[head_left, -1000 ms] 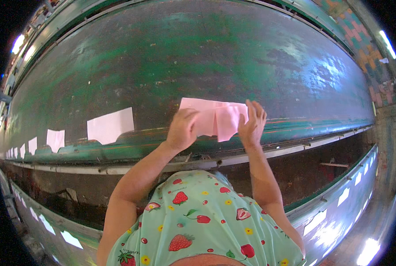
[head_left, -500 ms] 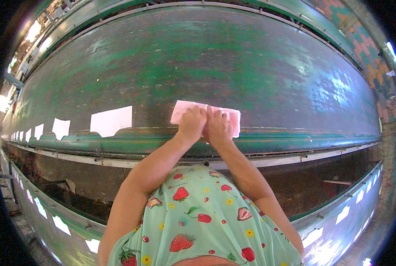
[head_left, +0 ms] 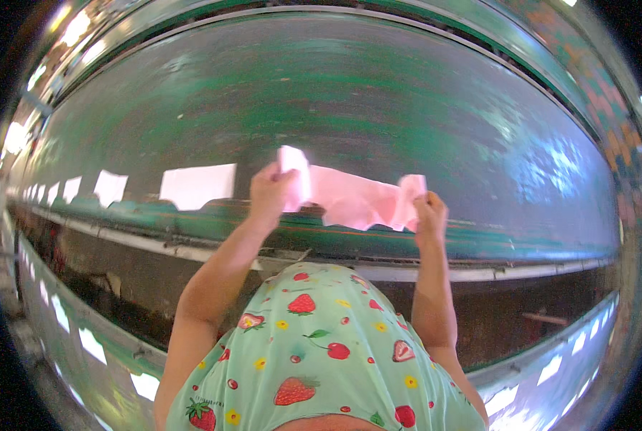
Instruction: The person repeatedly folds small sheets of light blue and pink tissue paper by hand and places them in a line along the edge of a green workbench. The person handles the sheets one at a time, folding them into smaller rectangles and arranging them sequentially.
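Observation:
A pale pink fabric piece [head_left: 360,195] spans the gap between my two hands, just over the near edge of the long green table [head_left: 321,93]. My left hand [head_left: 269,192] is closed on its left part, where a lighter pink fold [head_left: 294,178] stands up from the fingers. At the other end my right hand [head_left: 431,214] pinches the right part, with a crumpled flap rising above the fingertips. The fabric's lower edge hangs wavy. Whether it is one layer or several I cannot tell; motion blurs it.
A row of flat, pale cut pieces [head_left: 199,185] runs along the table's near edge to the left. Below that edge is a metal rail [head_left: 479,272]. Another table [head_left: 120,366] with similar pale pieces curves behind me on both sides.
My hands, close together on the folded pink fabric before, have moved apart. The fabric is now opened out and lifted between them. The view has shifted slightly.

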Motion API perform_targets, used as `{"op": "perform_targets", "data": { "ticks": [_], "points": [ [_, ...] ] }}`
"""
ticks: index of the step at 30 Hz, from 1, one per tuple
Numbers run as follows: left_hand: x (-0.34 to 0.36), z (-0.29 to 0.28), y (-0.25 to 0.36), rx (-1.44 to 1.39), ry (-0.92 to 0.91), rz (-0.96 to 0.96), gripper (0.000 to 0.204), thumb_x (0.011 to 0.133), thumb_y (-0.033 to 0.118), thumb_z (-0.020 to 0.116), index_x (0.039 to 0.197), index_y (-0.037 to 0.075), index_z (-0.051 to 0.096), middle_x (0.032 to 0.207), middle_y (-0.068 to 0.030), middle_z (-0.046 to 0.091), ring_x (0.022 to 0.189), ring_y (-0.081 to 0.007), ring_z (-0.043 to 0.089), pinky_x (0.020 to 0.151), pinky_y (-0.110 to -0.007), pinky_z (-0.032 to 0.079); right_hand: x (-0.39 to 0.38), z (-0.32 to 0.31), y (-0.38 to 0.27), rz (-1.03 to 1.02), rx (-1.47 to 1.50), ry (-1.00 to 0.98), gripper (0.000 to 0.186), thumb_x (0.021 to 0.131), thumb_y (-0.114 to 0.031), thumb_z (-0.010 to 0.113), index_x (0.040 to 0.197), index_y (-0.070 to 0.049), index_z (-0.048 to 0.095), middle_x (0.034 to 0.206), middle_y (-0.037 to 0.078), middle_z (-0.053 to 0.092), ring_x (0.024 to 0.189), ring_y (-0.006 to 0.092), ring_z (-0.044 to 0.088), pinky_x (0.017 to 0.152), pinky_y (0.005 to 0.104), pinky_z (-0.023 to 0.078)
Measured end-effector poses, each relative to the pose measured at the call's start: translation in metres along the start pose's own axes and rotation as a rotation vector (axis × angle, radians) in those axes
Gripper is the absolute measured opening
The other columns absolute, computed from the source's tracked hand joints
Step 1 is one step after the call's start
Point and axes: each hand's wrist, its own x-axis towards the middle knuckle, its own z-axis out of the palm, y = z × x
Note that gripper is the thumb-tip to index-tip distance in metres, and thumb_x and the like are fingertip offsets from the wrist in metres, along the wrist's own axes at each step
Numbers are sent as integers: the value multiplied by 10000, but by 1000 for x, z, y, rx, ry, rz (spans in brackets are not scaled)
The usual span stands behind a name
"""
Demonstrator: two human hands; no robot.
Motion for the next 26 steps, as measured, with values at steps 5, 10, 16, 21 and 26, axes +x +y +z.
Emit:
{"op": "perform_targets", "data": {
  "ticks": [5,10,16,21,26],
  "points": [
    [-28,29,4,115,-71,41,230,864,154,825,984,-24,742,845,-57,716,745,-116,635,643,-327,518,-16,24,-44,-183,169,-64,224,920,-121,696,1083,26,743,846,-9,643,753,96,572,652,252,465],
    [-51,59,12,227,-62,104,170,861,105,758,918,-38,686,818,-79,684,714,-135,606,637,-352,495,-60,91,-57,-514,-82,-314,267,975,-202,739,1173,-23,756,1000,40,665,816,130,634,687,250,516],
    [-74,44,3,224,-93,-5,105,900,84,687,859,-9,663,752,-43,622,696,-97,550,613,-331,444,-88,102,-69,-621,-263,-414,309,921,-87,810,1224,-36,776,1087,112,656,856,173,681,611,262,560],
    [-89,46,-4,-149,-74,-155,179,986,174,703,911,12,706,775,-9,623,718,-68,544,614,-310,428,-96,102,-63,-719,-239,-421,278,954,-26,742,1230,-28,773,1090,123,660,888,200,676,663,290,569],
    [-110,28,15,-146,-119,-59,305,964,325,793,1072,44,744,901,-19,701,826,-76,608,728,-275,503,-109,115,-68,-715,-180,-512,256,1014,-108,721,1264,-73,769,1116,89,653,914,195,626,745,291,515]
  ]
}}
